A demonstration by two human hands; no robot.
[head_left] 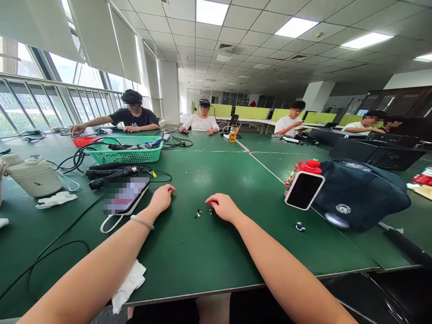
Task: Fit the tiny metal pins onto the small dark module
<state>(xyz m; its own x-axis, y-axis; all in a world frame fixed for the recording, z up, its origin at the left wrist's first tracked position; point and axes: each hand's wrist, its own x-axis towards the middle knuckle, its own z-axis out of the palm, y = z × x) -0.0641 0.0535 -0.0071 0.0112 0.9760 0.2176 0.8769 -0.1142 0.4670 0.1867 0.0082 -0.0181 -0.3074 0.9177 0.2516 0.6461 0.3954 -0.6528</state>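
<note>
My left hand point(162, 198) rests on the green table with its fingers curled in; whether anything is inside them is hidden. It lies just right of a phone point(130, 198) propped on a white block with a loop strap. My right hand point(223, 207) is open, palm down, its fingers stretched out to the left. Close by its thumb sits a tiny dark-and-white part point(210, 211). A small scatter of black and white bits point(199, 212) lies between the two hands, touched by neither. These pieces are too small to name.
Left are a green basket point(124, 156), black handheld devices point(114, 174), cables, a cream bottle point(35, 175) and tissues point(130, 285). Right stand a dark blue bag point(364, 189), a phone with a black screen point(304, 191) and a small dark ring-shaped item point(300, 226). Several people sit beyond.
</note>
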